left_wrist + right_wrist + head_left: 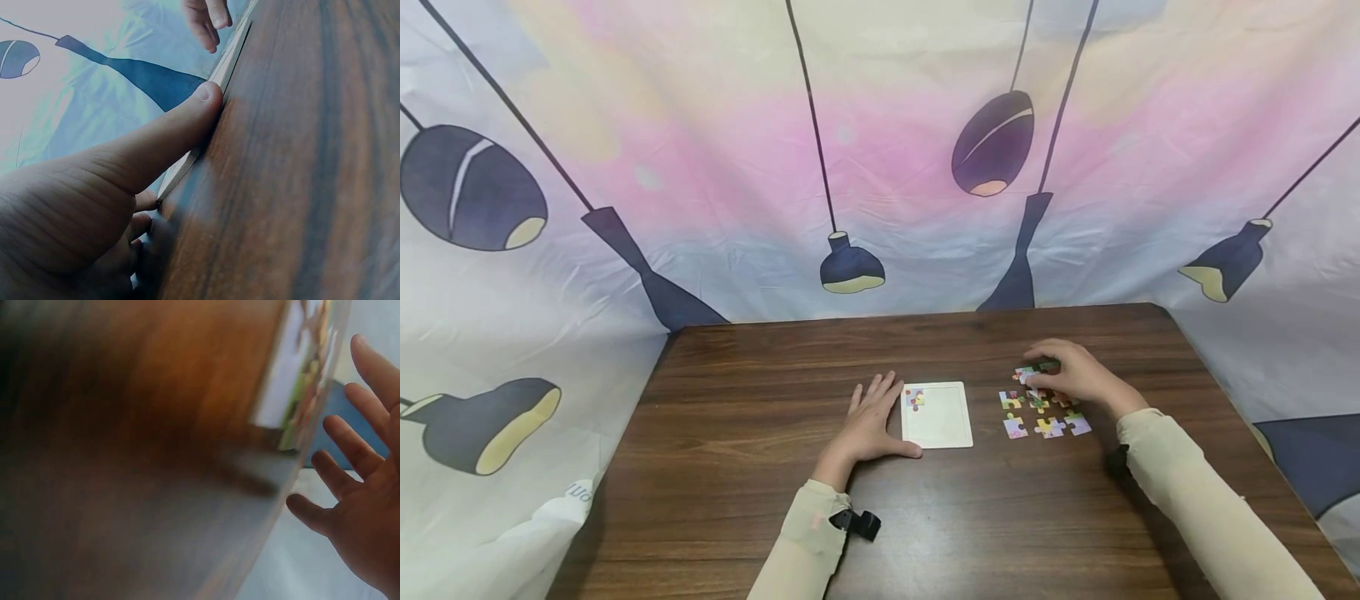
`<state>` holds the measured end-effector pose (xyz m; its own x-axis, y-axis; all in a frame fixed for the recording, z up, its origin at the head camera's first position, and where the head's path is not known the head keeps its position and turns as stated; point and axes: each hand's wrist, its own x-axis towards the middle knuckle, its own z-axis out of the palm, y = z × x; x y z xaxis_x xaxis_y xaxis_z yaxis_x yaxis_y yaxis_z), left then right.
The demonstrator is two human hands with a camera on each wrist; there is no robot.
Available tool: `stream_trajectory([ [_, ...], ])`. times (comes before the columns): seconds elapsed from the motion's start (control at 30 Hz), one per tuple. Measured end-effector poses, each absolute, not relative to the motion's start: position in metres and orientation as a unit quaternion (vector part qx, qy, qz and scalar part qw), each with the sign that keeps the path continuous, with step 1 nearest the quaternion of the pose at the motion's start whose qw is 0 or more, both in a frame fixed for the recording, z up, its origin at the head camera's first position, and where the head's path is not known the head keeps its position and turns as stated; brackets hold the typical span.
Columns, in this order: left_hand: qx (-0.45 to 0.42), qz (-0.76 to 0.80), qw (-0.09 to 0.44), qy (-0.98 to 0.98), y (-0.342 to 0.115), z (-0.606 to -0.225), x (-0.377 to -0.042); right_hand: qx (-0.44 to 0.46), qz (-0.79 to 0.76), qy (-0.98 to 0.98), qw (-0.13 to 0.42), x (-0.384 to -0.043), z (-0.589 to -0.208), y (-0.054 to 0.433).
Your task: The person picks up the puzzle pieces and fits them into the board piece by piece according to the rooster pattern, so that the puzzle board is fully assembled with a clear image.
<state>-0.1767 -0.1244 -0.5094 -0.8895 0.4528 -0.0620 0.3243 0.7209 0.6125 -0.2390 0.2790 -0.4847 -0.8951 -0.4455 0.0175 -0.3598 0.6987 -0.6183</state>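
Note:
A square white puzzle tray (pixel 943 423) lies on the table, with joined jigsaw pieces (pixel 915 398) in its far left corner. My left hand (pixel 867 423) rests against the tray's left side, its fingers straight and the thumb at the near edge. In the left wrist view that thumb (pixel 169 128) touches the tray's thin edge. Over a group of loose jigsaw pieces (pixel 1049 427) to the right hovers my right hand (pixel 1078 377), partly covering them. The right wrist view shows its fingers (pixel 353 445) spread apart, holding nothing.
The dark wooden table (pixel 737 450) ends at a printed cloth backdrop (pixel 917 250) behind it. Black straps (pixel 857 523) sit on both wrists. White cloth (pixel 512 550) hangs at the left side of the table.

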Motion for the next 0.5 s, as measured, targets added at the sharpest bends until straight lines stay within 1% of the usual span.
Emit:
stream_trajectory([
  [0.23,0.211,0.308,0.106,0.921,-0.125,-0.509,-0.176,-0.197,-0.335,0.917,0.091,-0.244,-0.492,0.289],
  [0.5,0.211,0.306,0.104,0.922,-0.125,-0.509,-0.177,-0.209,-0.34,0.911,0.103,-0.245,-0.49,0.292],
])
